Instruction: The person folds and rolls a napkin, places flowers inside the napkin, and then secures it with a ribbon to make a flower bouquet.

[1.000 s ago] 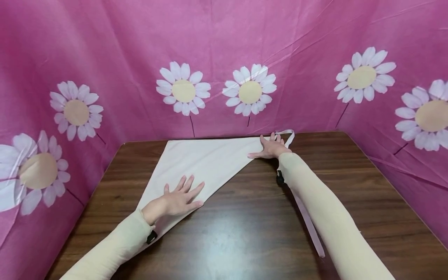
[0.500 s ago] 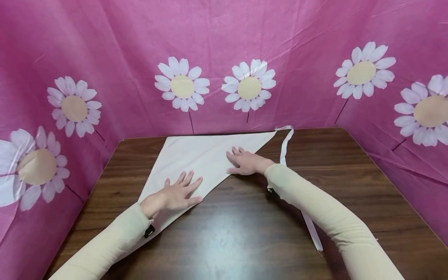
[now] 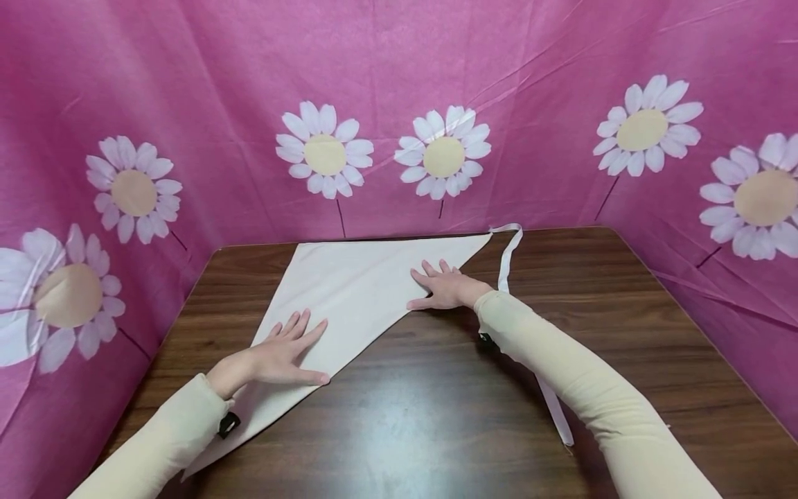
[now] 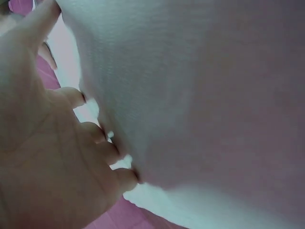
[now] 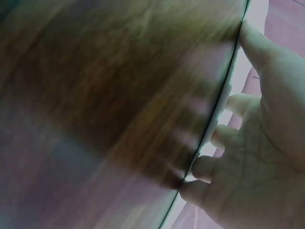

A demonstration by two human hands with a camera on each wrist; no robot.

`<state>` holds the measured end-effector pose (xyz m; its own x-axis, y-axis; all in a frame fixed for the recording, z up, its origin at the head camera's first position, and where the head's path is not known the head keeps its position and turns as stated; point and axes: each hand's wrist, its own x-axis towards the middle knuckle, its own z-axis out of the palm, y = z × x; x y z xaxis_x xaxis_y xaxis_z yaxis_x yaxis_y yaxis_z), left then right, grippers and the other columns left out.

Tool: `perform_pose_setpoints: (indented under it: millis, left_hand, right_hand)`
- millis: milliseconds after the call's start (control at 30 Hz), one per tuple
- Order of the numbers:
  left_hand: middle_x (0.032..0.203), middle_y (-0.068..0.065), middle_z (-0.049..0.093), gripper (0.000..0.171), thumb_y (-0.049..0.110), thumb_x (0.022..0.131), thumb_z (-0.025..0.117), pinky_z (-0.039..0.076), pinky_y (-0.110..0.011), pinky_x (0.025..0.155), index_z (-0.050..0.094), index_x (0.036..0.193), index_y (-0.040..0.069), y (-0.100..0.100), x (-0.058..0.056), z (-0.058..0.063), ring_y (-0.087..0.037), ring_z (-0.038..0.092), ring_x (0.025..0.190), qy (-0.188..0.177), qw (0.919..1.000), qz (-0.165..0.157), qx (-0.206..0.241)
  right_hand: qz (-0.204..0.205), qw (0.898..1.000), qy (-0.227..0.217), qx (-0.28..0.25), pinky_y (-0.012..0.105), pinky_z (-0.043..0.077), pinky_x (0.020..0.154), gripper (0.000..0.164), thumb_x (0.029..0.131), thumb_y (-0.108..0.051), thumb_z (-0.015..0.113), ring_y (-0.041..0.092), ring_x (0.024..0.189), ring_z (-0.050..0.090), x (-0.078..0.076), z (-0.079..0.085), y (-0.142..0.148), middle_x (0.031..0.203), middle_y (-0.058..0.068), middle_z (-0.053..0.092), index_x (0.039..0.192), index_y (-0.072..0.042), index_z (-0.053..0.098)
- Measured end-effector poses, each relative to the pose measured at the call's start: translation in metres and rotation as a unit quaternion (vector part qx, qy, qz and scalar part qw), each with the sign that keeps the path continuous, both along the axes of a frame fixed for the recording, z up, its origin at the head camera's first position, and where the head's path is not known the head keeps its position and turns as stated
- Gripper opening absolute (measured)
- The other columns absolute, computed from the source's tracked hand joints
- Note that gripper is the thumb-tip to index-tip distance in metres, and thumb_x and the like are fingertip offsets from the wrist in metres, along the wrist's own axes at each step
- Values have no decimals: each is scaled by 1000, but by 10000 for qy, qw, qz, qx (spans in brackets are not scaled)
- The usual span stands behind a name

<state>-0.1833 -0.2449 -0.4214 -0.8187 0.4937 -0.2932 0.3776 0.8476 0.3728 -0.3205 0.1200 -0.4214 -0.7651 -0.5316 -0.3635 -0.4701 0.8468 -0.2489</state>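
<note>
A flat white cloth (image 3: 361, 277) with a slanting near edge lies on the left and back of the table in the head view. From its far right corner a narrow white strap (image 3: 510, 260) runs forward, partly hidden under the right arm. My left hand (image 3: 274, 360) rests on the cloth's near left part, fingers spread, thumb at the slanting edge. Farther along that edge, my right hand (image 3: 445, 287) touches the cloth with straight, spread fingers. The left wrist view shows the left fingertips (image 4: 126, 180) against the cloth; in the right wrist view, the right fingertips (image 5: 193, 191) meet its edge.
The brown wooden table (image 3: 424, 395) spreads out in front of the cloth and to its right. A pink curtain (image 3: 386, 55) printed with large white daisies stands along the back and both sides. The strap's loose end (image 3: 564, 433) lies beside the right forearm.
My right hand has left the far right corner and moved left and nearer along the slanting edge. My left hand has slid left and nearer across the cloth, which stays in place.
</note>
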Motion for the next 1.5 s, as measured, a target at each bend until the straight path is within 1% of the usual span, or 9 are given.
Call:
perform_pose_setpoints:
  millis: [267, 500, 533, 700, 933, 1000, 1233, 1400, 1500]
  left_hand:
    - [164, -30, -4, 115, 68, 81, 73, 1, -66, 116, 18, 162, 8, -20, 10, -4, -47, -5, 151, 95, 9996, -123, 242]
    - [162, -36, 3, 121, 66, 72, 81, 4, -70, 114, 27, 159, 3, -33, 13, -9, -53, 0, 148, 511, 9961, -444, 567]
    - [161, -36, 4, 122, 66, 70, 83, 4, -71, 113, 28, 159, 2, -35, 13, -10, -54, 1, 148, 530, 9954, -489, 632]
    - [160, -39, 4, 130, 66, 61, 88, 0, -74, 110, 31, 158, 2, -49, 16, -12, -56, 1, 147, 475, 9929, -597, 910]
    - [158, -42, 2, 135, 63, 55, 92, -1, -79, 106, 30, 157, 0, -60, 22, -16, -60, 0, 145, 422, 9893, -657, 1229]
    - [158, -42, 2, 135, 62, 55, 92, -2, -79, 105, 30, 157, 0, -62, 25, -17, -61, -2, 144, 382, 9885, -653, 1311]
    - [158, -42, 1, 135, 60, 54, 93, -7, -83, 100, 28, 159, 2, -77, 43, -17, -61, -6, 144, 347, 9852, -641, 1549]
    - [158, -42, -3, 137, 56, 53, 94, -15, -79, 101, 25, 160, 4, -89, 52, -18, -62, -12, 142, 298, 9840, -583, 1657]
    - [158, -42, -3, 139, 57, 52, 94, -19, -77, 101, 25, 160, 5, -94, 56, -18, -65, -11, 141, 338, 9840, -528, 1670]
  right_hand:
    - [-29, 9999, 91, 97, 59, 5, 120, 96, 93, -77, 44, 48, 150, -6, 0, 1, 2, 169, 12, -2, 164, -23, 10]
    - [-72, 9999, 70, 69, 58, 2, 120, 99, 91, -80, 43, 47, 150, -8, 0, 2, 3, 169, 12, -3, 164, -23, 10]
    - [-67, 10000, 59, 2, 59, 2, 120, 100, 90, -81, 44, 49, 150, -8, -3, -3, 4, 169, 13, -2, 164, -23, 11]
    - [-69, 9999, -45, -114, 63, 2, 118, 106, 85, -85, 44, 51, 149, -8, -3, -5, 5, 169, 16, -2, 164, -22, 12]
    - [-151, 9998, -1, -92, 59, 3, 120, 104, 89, -82, 45, 49, 150, -7, -6, -4, 8, 169, 16, -4, 164, -20, 9]
    - [-184, 9998, 30, -40, 58, 4, 120, 103, 89, -81, 45, 47, 151, -7, -4, -1, 7, 169, 16, -4, 164, -20, 9]
    - [-180, 9998, 43, -10, 58, 4, 120, 102, 89, -80, 47, 47, 150, -8, -4, -3, 7, 169, 14, -4, 164, -23, 9]
    - [-214, 9997, 79, 14, 57, 3, 120, 102, 89, -80, 47, 47, 150, -9, -2, -3, 7, 169, 14, -4, 164, -23, 9]
    - [-196, 9998, 94, -7, 57, 2, 120, 102, 89, -80, 47, 47, 150, -9, -2, -3, 6, 169, 15, -5, 164, -23, 9]
